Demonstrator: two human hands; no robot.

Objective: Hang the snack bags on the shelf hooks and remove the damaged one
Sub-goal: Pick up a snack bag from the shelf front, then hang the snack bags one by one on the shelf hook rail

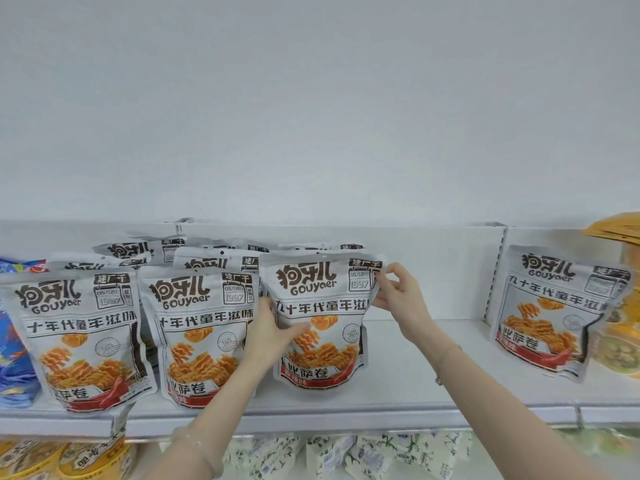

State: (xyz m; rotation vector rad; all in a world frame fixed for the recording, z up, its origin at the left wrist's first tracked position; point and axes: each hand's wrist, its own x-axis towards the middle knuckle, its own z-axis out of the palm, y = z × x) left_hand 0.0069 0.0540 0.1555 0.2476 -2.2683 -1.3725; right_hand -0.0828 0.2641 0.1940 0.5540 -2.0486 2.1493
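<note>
A grey-white snack bag [320,317] with orange crisps printed on it is held upright in front of the shelf back. My left hand [273,337] grips its left edge near the middle. My right hand [398,296] pinches its upper right corner. To its left two front bags [83,337] [204,334] of the same kind hang in rows, with several more behind them. One more bag [550,313] of this kind hangs alone at the right. The hooks are hidden behind the bags.
The white shelf board [415,386] runs under the bags, with bare board between the held bag and the right one. Blue packets [14,341] sit at far left, yellow packets [620,323] at far right. Green-white packs [363,452] and yellow tubs [52,459] fill the shelf below.
</note>
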